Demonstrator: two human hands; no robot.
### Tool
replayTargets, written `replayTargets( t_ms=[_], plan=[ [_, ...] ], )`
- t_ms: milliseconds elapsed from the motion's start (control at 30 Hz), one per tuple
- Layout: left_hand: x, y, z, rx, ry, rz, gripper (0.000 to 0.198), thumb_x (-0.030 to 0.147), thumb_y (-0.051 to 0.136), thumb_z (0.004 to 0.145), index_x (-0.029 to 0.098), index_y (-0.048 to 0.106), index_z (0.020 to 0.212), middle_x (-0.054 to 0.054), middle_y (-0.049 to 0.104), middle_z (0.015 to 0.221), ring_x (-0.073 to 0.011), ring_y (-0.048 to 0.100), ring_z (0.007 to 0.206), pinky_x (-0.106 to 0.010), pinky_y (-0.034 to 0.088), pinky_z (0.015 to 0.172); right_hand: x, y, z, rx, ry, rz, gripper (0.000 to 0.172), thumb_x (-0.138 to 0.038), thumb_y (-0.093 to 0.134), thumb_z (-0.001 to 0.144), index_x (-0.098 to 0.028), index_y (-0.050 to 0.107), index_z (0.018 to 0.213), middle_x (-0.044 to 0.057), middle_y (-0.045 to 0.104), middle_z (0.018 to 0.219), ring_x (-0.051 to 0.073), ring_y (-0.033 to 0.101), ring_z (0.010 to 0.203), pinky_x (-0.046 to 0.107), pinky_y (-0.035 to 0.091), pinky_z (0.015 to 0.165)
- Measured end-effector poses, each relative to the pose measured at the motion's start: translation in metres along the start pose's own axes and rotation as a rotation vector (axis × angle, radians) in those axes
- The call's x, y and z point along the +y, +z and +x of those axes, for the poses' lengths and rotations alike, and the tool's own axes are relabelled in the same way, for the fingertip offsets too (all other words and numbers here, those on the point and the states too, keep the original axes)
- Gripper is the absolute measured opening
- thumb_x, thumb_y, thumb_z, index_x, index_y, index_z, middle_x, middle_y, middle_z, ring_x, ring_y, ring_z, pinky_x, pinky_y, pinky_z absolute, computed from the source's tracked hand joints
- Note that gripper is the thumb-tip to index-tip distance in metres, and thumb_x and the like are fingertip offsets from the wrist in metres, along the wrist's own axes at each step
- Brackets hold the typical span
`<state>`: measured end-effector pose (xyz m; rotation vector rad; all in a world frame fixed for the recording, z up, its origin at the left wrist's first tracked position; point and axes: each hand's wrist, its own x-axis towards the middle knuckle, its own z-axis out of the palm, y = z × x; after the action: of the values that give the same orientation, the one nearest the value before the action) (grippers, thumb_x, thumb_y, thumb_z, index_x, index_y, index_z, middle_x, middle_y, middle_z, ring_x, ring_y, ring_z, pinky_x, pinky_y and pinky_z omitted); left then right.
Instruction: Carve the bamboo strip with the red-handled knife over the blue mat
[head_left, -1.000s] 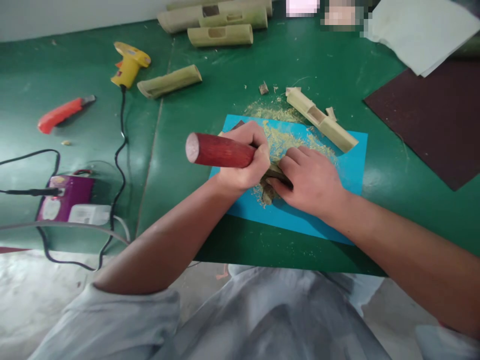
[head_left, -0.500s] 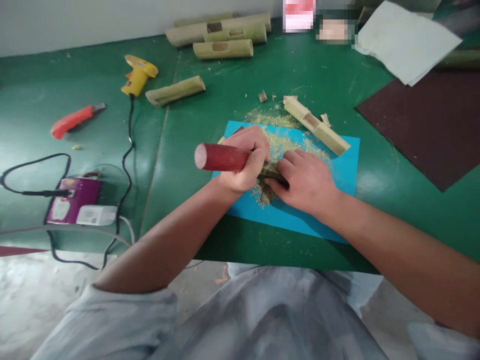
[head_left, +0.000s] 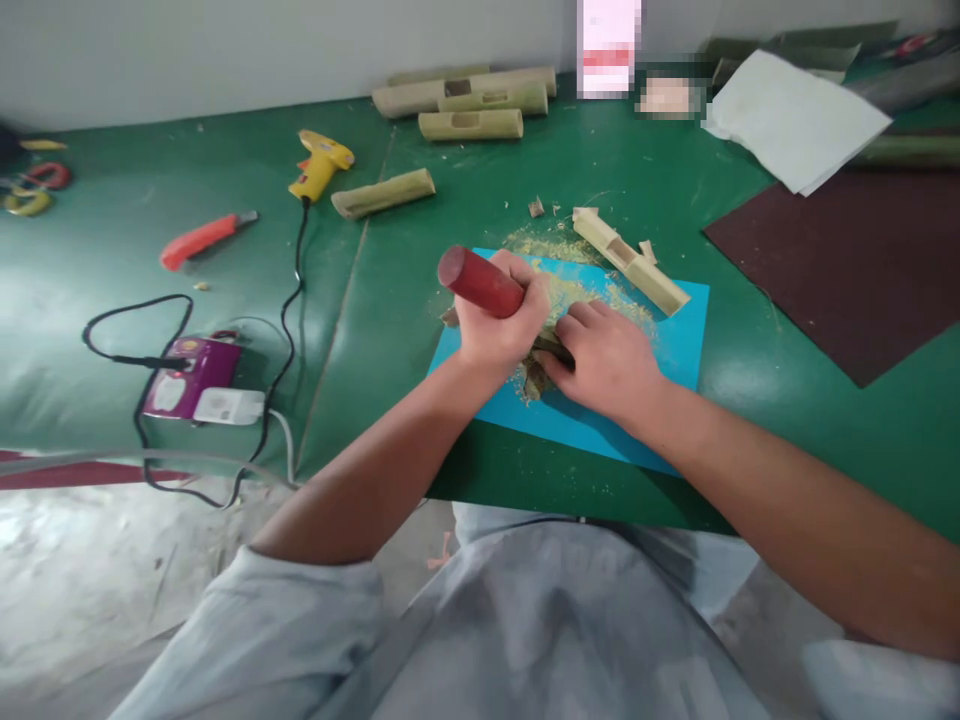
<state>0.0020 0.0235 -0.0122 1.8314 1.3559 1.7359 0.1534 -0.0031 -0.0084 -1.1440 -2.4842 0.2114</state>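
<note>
My left hand (head_left: 510, 325) is closed around the thick, red, round handle (head_left: 480, 280) of a tool. The handle's end tilts up and to the left, and the tool's working end is hidden by my hands. Just to the right, my right hand (head_left: 609, 352) grips a dark greenish-brown piece of bamboo (head_left: 553, 347), its fingers curled over the top. Beneath both hands lies a blue sheet (head_left: 660, 440) strewn with pale shavings (head_left: 562, 295). A pale bamboo piece with a notch (head_left: 660, 285) rests across the sheet's far right edge.
Cut bamboo tubes (head_left: 472, 125) lie at the back, one more (head_left: 384, 194) nearer. A yellow glue gun (head_left: 319, 168), a red utility knife (head_left: 201, 241) and a purple box (head_left: 180, 385) with cords are left. At right are a dark brown sheet (head_left: 840, 270) and white paper (head_left: 802, 120).
The red handle has swung from nearly level to tilted upward, its end moving up and right in the view. The camera view has shifted slightly left. My right hand keeps its grip.
</note>
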Motion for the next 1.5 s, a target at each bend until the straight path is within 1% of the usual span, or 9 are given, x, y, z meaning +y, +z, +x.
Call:
replayTargets(
  t_ms=[267,400,533,633,733,833,1000,1300,1500],
  plan=[
    [-0.007,0.005,0.001,0.03,0.027,0.0,0.05,0.058,0.056,0.099,0.022,0.039,0.069,0.003,0.041,0.066,-0.012,0.045,0.057,-0.032,0.041,0.059,-0.001,-0.002,0.0,-0.009,0.015,0.013,0.024,-0.034,0.055,0.097,-0.016,0.069,0.091,0.013,0.07,0.094,0.027,0.058,0.09,0.037,0.038,0.074],
    [-0.009,0.004,0.0,-0.001,0.034,0.036,0.05,0.059,0.052,0.101,0.022,0.036,0.069,0.002,0.041,0.066,-0.0133,0.047,0.061,-0.035,0.04,0.06,0.0,-0.002,0.001,-0.018,0.027,0.04,0.023,-0.034,0.056,0.097,-0.016,0.069,0.091,0.013,0.07,0.094,0.027,0.058,0.091,0.037,0.039,0.075],
    [-0.005,0.003,0.0,0.012,0.065,-0.042,0.05,0.052,0.054,0.103,0.021,0.037,0.068,0.003,0.04,0.064,-0.0084,0.045,0.057,-0.033,0.036,0.057,-0.001,-0.003,0.002,-0.038,0.028,0.06,0.022,-0.033,0.056,0.097,-0.015,0.069,0.092,0.013,0.069,0.095,0.027,0.058,0.091,0.038,0.04,0.076],
    [0.0,0.003,0.001,0.056,-0.025,-0.155,0.049,0.046,0.061,0.1,0.02,0.039,0.064,0.004,0.039,0.058,-0.0078,0.042,0.052,-0.033,0.035,0.053,-0.003,-0.004,0.003,-0.055,0.047,0.064,0.023,-0.034,0.057,0.097,-0.015,0.069,0.093,0.013,0.069,0.095,0.026,0.058,0.091,0.037,0.04,0.077],
    [0.003,0.004,0.004,0.159,-0.131,-0.244,0.049,0.042,0.067,0.096,0.021,0.041,0.06,0.005,0.039,0.053,-0.0089,0.041,0.046,-0.032,0.034,0.049,-0.003,-0.004,0.002,-0.051,0.063,0.056,0.022,-0.034,0.058,0.097,-0.015,0.069,0.093,0.012,0.069,0.096,0.026,0.059,0.091,0.037,0.041,0.077],
    [0.001,0.007,0.007,0.238,-0.166,-0.324,0.047,0.035,0.069,0.093,0.021,0.044,0.055,0.005,0.042,0.049,-0.0079,0.04,0.041,-0.031,0.032,0.045,-0.003,-0.004,0.001,-0.029,0.05,0.051,0.024,-0.035,0.057,0.099,-0.015,0.069,0.093,0.012,0.07,0.096,0.026,0.059,0.092,0.037,0.041,0.077],
    [0.0,0.006,0.006,0.164,-0.167,-0.279,0.044,0.039,0.072,0.092,0.022,0.048,0.059,0.005,0.049,0.052,-0.0088,0.048,0.045,-0.028,0.039,0.047,-0.003,-0.003,0.001,-0.022,0.027,0.054,0.023,-0.034,0.056,0.098,-0.015,0.069,0.094,0.012,0.069,0.096,0.026,0.059,0.091,0.037,0.041,0.077],
    [-0.003,0.004,0.001,0.082,-0.157,-0.245,0.044,0.048,0.071,0.093,0.022,0.05,0.065,0.005,0.048,0.056,-0.0109,0.053,0.05,-0.028,0.047,0.053,-0.003,-0.001,0.0,0.001,0.007,0.039,0.019,-0.032,0.059,0.096,-0.015,0.067,0.093,0.011,0.068,0.093,0.026,0.057,0.088,0.037,0.039,0.076],
    [-0.006,0.003,0.0,0.061,-0.012,-0.206,0.049,0.051,0.071,0.093,0.021,0.048,0.062,0.003,0.046,0.061,-0.0113,0.049,0.053,-0.031,0.047,0.056,-0.003,-0.002,0.0,-0.001,0.016,0.039,0.019,-0.032,0.059,0.096,-0.015,0.068,0.092,0.011,0.068,0.093,0.025,0.057,0.087,0.037,0.039,0.074]
  ],
)
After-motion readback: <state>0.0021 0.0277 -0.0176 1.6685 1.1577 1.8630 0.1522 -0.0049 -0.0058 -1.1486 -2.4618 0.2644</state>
